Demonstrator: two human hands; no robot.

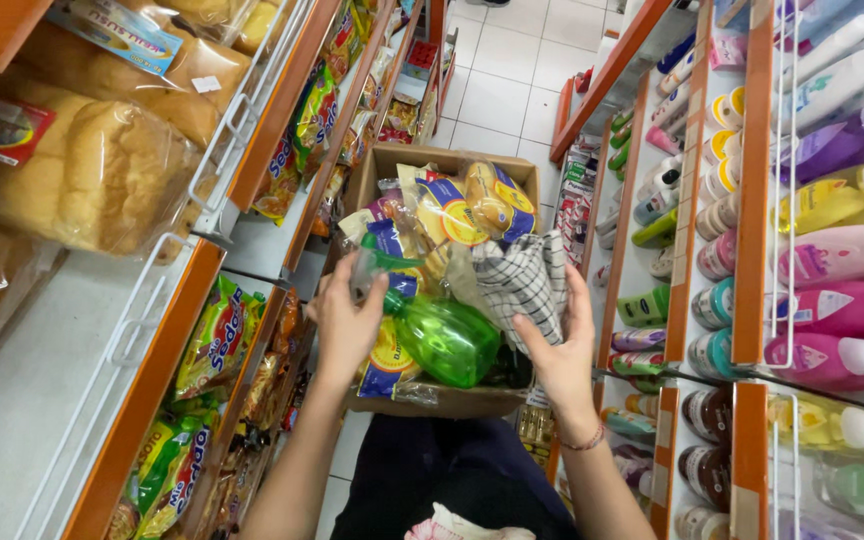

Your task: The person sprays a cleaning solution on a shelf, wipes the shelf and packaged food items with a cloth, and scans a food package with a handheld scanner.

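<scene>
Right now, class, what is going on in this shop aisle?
A person stands between two shelf racks over a cardboard box full of snack packets. The left hand grips the top of a green spray bottle lying in the box. The right hand holds a checked cloth. Bagged bread sits on the left shelves, bottles on the right.

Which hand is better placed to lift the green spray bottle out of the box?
The left hand. It already touches the neck of the green spray bottle inside the cardboard box. The right hand is busy, gripping the checked cloth.
</scene>
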